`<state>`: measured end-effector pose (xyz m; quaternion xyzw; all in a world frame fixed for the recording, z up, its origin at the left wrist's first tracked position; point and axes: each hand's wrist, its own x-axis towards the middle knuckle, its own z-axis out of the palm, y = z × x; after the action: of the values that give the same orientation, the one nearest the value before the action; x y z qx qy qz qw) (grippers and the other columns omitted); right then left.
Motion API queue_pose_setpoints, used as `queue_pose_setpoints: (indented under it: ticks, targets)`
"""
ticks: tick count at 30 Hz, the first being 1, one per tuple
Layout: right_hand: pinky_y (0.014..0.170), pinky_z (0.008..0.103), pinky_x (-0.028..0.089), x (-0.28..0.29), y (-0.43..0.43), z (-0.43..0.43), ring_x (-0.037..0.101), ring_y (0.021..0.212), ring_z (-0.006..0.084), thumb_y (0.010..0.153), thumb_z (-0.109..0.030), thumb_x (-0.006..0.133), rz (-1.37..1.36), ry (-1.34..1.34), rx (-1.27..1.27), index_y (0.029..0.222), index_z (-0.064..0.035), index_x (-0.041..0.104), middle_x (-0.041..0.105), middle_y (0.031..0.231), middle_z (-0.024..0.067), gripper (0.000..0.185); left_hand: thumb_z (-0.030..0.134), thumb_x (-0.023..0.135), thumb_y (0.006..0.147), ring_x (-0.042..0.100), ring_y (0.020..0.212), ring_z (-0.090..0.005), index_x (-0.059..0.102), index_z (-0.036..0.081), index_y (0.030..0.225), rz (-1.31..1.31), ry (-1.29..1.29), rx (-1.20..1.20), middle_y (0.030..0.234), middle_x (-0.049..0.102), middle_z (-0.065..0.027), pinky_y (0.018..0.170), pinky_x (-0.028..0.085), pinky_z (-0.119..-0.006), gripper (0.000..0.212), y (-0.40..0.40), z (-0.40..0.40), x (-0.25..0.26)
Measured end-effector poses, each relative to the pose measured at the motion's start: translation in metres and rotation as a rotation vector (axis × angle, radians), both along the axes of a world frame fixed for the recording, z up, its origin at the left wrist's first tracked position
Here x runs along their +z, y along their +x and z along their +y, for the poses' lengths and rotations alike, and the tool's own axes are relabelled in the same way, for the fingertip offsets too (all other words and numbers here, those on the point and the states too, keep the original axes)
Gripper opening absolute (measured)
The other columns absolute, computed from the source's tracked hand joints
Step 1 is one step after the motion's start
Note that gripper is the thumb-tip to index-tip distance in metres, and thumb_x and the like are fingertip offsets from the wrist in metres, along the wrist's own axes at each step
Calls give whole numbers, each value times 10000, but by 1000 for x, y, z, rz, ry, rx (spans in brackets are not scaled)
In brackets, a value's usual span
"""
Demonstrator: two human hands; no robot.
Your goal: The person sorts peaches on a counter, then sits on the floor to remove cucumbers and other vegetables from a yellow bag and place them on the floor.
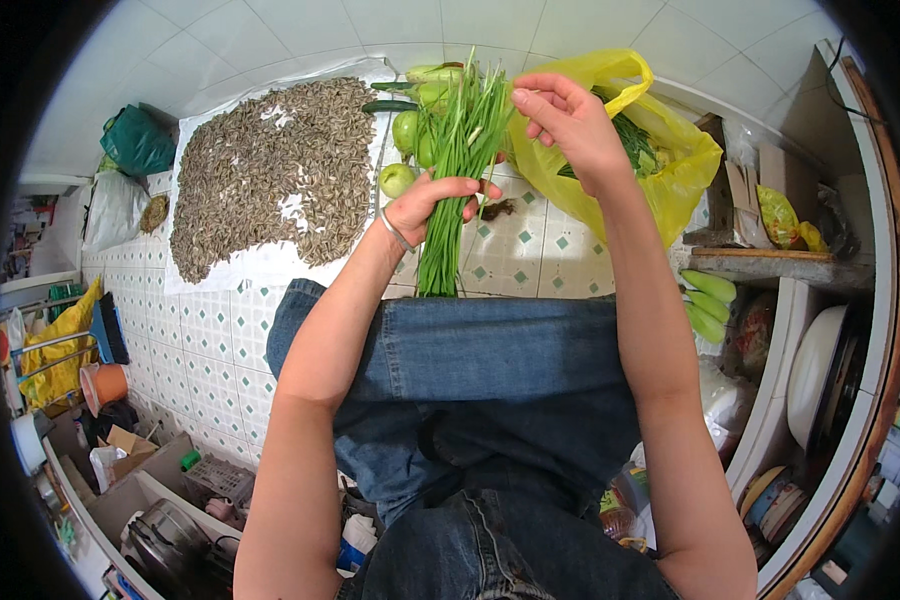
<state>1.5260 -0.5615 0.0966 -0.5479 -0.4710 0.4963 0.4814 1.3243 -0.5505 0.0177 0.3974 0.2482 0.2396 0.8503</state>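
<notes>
My left hand [439, 196], with a metal bangle on its wrist, grips a bunch of long green garlic chives [450, 157]. The bunch stands roughly upright above my knees, its far ends spreading apart. My right hand [566, 120] is raised just right of those far ends, thumb and forefinger close together. Whether a thin blade is pinched there is too fine to tell. Behind the right hand, a yellow plastic bag [682, 184] stands open with dark leafy greens [630, 142] inside. A small brown clump [497, 210] lies on the tiles beside the bunch.
Sunflower seeds [270, 172] cover a white sheet [251, 270] at left. Round green squashes [397, 180] and cucumbers [390, 106] lie behind the chives. Pale green gourds [709, 292] are at right, below a shelf [765, 255]. A broom [109, 330] and orange pot [105, 386] stand far left.
</notes>
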Motion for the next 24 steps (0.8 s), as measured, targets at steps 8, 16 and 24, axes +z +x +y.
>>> queue_pose_setpoints:
  ticks: [8,16,24]
  targets:
    - [590,184,384,1,10,1,488,673,45,852,-170,627,51,-84,108,1011,-26,615,580,813,-25,215,162,546,796,487,574,-103,422,-1,1281,-134,-65,-6,1068,603,-171,562,432,-214,527,-3,3,2]
    - [603,181,390,-5,0,-2,494,690,42,857,-189,624,40,-38,99,975,-38,620,581,817,-27,192,216,592,756,497,543,-93,371,-48,1294,-147,-58,3,1036,591,-188,513,421,-193,639,3,-2,10]
    - [597,184,391,-3,10,-1,508,671,47,878,-200,591,18,-43,104,955,-45,589,575,822,-10,172,233,542,791,528,594,-121,384,-24,1297,-237,-119,-63,1136,561,-199,523,445,-202,589,-1,3,4]
